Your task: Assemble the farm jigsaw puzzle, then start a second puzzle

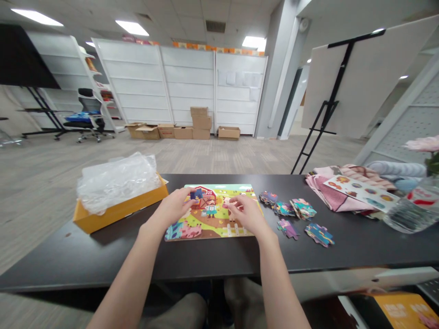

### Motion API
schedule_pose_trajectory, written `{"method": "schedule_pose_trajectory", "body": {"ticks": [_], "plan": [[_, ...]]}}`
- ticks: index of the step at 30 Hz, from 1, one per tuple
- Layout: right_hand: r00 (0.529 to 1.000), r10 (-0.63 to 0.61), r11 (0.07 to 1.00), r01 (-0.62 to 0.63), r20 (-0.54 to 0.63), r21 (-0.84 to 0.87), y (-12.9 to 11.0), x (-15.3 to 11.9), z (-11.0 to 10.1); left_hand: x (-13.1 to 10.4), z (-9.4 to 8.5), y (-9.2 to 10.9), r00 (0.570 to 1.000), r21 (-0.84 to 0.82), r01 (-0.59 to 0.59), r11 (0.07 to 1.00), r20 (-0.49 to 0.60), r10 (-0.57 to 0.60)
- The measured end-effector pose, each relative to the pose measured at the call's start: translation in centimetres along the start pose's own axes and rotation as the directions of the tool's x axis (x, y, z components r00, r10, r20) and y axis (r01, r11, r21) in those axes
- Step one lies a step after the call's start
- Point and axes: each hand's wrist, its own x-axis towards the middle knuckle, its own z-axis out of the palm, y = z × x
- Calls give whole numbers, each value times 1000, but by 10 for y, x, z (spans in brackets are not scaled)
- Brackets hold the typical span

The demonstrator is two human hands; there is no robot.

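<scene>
A farm-picture board (219,230) with a red barn, a farmer figure and a white fence lies flat on the black table in front of me. My left hand (174,206) is over the board's left part, its fingers closed on a dark blue puzzle piece (196,195) by the barn. Over the right part, my right hand (246,211) has thumb and fingertips drawn together near a cow-like figure. Whatever it holds, if anything, is too small to tell. Right of the board lie small stacks of puzzle pieces (303,208), a purple piece (288,229) and blue pieces (319,234).
A yellow box (126,212) topped with clear plastic wrap (116,180) stands at the left. Folded cloths (320,189), a sticker sheet (361,192) and a clear vase (411,210) are at the right. An orange package (404,310) sits below the table edge.
</scene>
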Motion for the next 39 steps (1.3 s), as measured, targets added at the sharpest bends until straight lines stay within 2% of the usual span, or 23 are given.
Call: {"method": "schedule_pose_trajectory", "body": {"ticks": [5, 8, 16, 31, 39], "plan": [[998, -8, 995, 13, 57, -101, -5, -3, -10, 54, -5, -36, 990, 122, 2, 993, 143, -19], [997, 7, 988, 4, 72, -154, -6, -5, -18, 68, -4, -47, 986, 129, 12, 992, 162, -33], [998, 47, 990, -41, 41, -132, -6, -20, -36, 62, 3, -57, 982, 153, 41, 987, 175, -68], [987, 129, 985, -116, 96, -125, -6, -26, -38, 62, 10, -55, 991, 142, 45, 989, 115, -61], [991, 95, 979, -74, 100, -192, -8, -28, -40, 66, 11, -58, 991, 135, 49, 990, 114, -64]]}}
